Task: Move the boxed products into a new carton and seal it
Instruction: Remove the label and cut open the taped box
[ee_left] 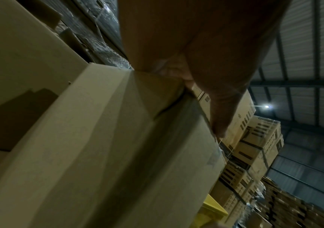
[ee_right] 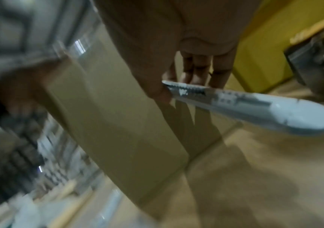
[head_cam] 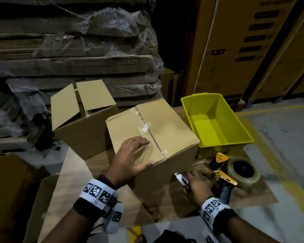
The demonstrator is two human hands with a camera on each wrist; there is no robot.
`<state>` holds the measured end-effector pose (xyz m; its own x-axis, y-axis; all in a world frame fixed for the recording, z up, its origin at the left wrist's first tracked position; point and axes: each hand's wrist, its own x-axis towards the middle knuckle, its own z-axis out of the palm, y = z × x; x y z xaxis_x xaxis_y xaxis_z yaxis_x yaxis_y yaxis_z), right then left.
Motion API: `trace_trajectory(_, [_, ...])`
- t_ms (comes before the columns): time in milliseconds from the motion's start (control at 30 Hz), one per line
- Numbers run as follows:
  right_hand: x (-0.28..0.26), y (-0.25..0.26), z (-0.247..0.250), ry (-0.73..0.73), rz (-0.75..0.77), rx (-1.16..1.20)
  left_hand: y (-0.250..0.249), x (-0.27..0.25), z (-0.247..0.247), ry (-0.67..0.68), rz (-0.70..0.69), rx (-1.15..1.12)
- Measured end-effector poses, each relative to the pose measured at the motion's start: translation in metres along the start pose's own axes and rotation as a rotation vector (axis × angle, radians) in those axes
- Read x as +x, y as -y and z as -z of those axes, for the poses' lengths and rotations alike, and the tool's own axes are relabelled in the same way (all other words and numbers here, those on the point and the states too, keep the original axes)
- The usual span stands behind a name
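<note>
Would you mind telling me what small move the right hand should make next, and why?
Probably lift the utility knife up to the near end of the tape seam. The taped carton is closed, the left hand rests flat on its top to steady it, and the right hand pinches the knife low beside the carton, apart from the tape.

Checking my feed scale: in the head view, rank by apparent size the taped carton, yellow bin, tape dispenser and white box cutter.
1. Taped carton
2. Yellow bin, smaller, though farther away
3. Tape dispenser
4. White box cutter, mostly hidden by the right hand
</note>
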<state>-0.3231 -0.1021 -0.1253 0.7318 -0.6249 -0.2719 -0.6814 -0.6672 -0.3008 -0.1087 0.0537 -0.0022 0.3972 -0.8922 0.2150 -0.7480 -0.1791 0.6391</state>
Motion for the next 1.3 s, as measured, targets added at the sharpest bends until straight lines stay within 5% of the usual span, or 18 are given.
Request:
trace_trajectory(100, [-0.022,0.000,0.017,-0.240,0.128,0.315,0.009,-0.001,0.007,0.061,-0.028,-0.012])
trace_trajectory(267, [-0.050,0.004,0.049,-0.354,0.201,0.682,0.008,0.003,0.005,0.109,-0.088,0.143])
trace_trajectory(1300, [-0.048,0.049,0.066,-0.571,0.103,0.449,0.012,0.003,0.003,0.033,-0.124,0.129])
